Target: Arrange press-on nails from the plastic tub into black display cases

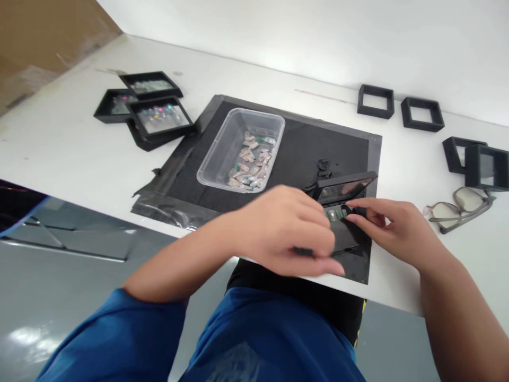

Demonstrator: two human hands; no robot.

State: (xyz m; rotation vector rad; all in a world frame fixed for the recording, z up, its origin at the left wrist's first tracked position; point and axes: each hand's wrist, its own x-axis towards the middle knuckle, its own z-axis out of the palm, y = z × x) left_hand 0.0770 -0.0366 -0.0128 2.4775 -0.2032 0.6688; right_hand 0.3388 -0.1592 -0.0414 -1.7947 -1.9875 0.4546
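A black box frame [347, 185] lies with its lid propped up near the mat's right front corner. Inside it sits a short row of small greenish false nails [333, 214], one with a white star-like mark. My right hand [392, 225] pinches thumb and forefinger at the right end of this row, on what appears to be one of the nails. My left hand [292, 231] is beside the frame on its left, slightly blurred, with curled fingers. A dark sliver shows beneath those fingers; whatever they hold is hidden.
A clear plastic tub [217, 151] with many pinkish and green false nails stands on the black mat [306, 143]. Stacked black frames [163, 130] lie at left. More frames [422, 114] and eyeglasses [445, 212] are at right. Black scraps [324, 167] lie behind the lid.
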